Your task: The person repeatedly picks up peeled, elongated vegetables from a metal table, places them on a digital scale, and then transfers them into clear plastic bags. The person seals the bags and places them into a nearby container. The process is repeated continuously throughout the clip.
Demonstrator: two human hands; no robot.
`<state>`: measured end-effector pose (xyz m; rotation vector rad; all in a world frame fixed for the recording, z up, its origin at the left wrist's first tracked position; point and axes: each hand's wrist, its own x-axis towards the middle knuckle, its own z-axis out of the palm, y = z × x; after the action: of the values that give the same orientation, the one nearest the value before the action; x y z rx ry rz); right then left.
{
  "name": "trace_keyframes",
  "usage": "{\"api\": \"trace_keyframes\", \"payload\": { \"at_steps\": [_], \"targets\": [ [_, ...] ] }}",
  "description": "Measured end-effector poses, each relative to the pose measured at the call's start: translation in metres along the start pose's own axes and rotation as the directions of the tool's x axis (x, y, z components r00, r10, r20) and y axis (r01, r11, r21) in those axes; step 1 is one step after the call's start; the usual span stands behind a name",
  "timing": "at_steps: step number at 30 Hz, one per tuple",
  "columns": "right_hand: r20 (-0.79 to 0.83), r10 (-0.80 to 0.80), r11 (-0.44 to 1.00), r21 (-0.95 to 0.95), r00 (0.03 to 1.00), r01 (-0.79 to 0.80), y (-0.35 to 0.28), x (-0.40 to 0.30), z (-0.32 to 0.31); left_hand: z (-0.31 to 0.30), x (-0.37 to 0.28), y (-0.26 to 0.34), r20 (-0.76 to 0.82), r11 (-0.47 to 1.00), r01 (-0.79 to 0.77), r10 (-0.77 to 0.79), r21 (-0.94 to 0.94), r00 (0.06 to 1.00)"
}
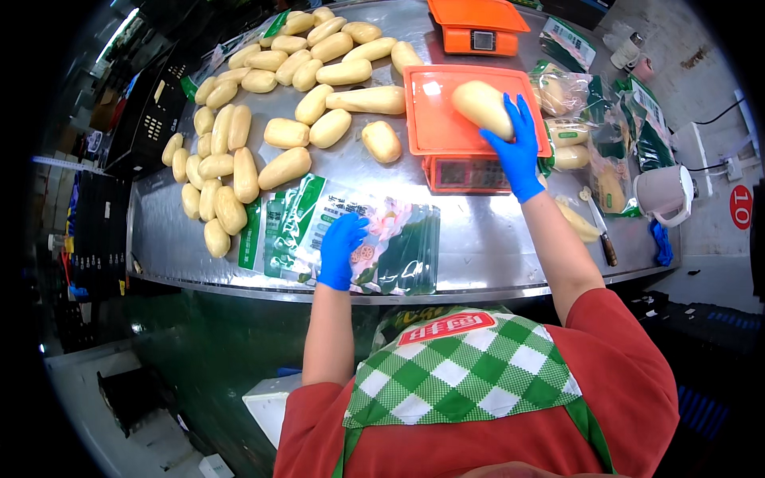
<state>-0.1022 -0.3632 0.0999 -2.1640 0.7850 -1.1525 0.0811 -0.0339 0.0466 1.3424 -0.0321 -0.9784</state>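
My right hand [517,153], in a blue glove, has thumb and fingers around the lower right end of a peeled lotus root segment [480,105]. That segment lies on the tray [431,128] of an orange digital scale [466,174]. Over a pile of printed plastic packaging bags [412,251] is my left hand [342,250], also blue-gloved, with fingers bent; whether it pinches a bag is hidden. The bags lie flat by the table's front edge and show a lotus flower and green leaf. Many peeled lotus root segments [284,167] are spread over the left and back of the table.
Behind stands a second orange scale [481,39]. Filled lotus root bags [565,134] lie at the right, near a knife [600,230], root scraps [577,221] and a pale mug [663,191]. A black crate [146,113] borders the left of the steel table [167,248].
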Motion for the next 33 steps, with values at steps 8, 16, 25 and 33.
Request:
{"api": "trace_keyframes", "payload": {
  "at_steps": [8,16,25,33],
  "targets": [
    [0.109,-0.155,0.975,-0.14,0.982,0.169,0.002,-0.023,-0.025,-0.095,-0.033,-0.018,-0.359,0.768,-0.266,0.537,0.582,0.764],
    [-0.18,0.339,0.938,0.144,0.923,-0.316,0.049,-0.07,-0.095,-0.044,-0.031,-0.049,-0.165,0.842,-0.305,0.412,0.445,0.896],
    [-0.101,0.14,0.99,-0.002,0.985,-0.141,0.031,-0.073,-0.079,0.009,-0.043,-0.084,0.217,0.235,-0.388,0.531,0.891,0.819],
    [0.251,-0.184,0.904,-0.337,0.95,0.264,-0.009,-0.008,-0.031,0.007,-0.033,-0.087,0.205,0.196,-0.353,0.528,0.915,0.824]
  ]
}}
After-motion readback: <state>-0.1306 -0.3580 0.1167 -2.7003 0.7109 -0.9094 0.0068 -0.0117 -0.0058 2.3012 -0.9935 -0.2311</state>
